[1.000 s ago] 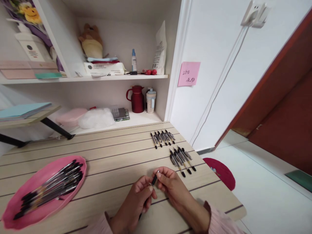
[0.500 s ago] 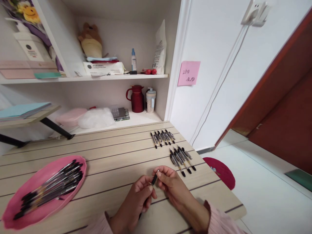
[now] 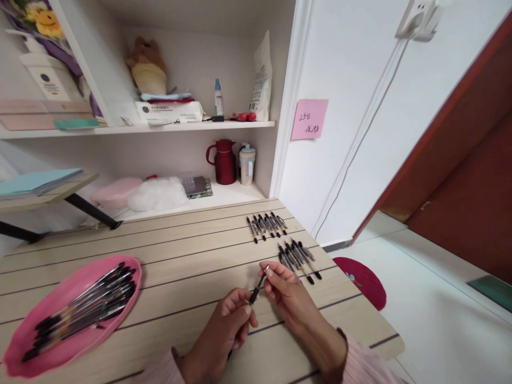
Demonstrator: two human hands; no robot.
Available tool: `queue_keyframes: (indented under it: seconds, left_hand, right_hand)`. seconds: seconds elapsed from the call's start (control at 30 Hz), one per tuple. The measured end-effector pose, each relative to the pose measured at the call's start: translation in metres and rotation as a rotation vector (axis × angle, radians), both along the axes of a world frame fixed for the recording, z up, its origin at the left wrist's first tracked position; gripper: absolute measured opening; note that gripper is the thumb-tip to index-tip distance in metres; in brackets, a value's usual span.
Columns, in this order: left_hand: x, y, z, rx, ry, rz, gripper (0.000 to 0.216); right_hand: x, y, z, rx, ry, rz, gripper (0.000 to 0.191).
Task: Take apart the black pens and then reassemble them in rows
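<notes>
My left hand [image 3: 226, 328] is closed around the barrel of a pen, whose black grip [image 3: 255, 295] points up and to the right. A thin dark stem with a silvery tip [image 3: 266, 270] sticks out of the grip. The fingertips of my right hand [image 3: 288, 293] pinch that tip; whether a separate cone is held there too is hidden. Beyond my right hand lies a near group of dismantled pens [image 3: 298, 258], with barrels and caps side by side. Farther back is another row of pens [image 3: 266, 226].
A pink oval tray [image 3: 134, 298] holding several black-capped pens stands on the left of the striped table [image 3: 180, 266]. A shelf unit [image 3: 240, 126] with a red jug [image 3: 225, 162] rises behind. The table's right edge overlooks a red round stool [image 3: 362, 282].
My right hand has moved up and right, away from my left, drawing the thin stem farther out of the pen's grip. My left hand has stayed in place.
</notes>
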State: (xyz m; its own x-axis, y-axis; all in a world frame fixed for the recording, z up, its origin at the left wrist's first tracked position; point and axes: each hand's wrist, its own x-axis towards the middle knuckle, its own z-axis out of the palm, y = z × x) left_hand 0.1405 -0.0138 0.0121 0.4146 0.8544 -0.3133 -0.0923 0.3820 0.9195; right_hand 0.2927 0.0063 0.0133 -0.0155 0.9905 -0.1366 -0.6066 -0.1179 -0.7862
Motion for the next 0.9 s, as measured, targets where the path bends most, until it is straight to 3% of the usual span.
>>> queue_keyframes:
  seconds: [0.3,0.5,0.9]
  left_hand:
    - [-0.0025,-0.001,0.0008,-0.023,-0.105,-0.039,0.05]
    - [-0.0026,-0.0003,0.004,0.016,-0.027,-0.036,0.043]
    - [-0.0021,-0.0048,0.003,-0.009,-0.101,-0.081,0.044]
  right_hand:
    - [-0.0026,-0.0042,-0.0108,-0.012,-0.23,0.118,0.03]
    - [-0.0042,-0.0061,-0.0085,-0.008,-0.214,0.132,0.03]
    - [-0.0041,-0.0039,-0.0079,0.01,-0.091,0.139,0.029]
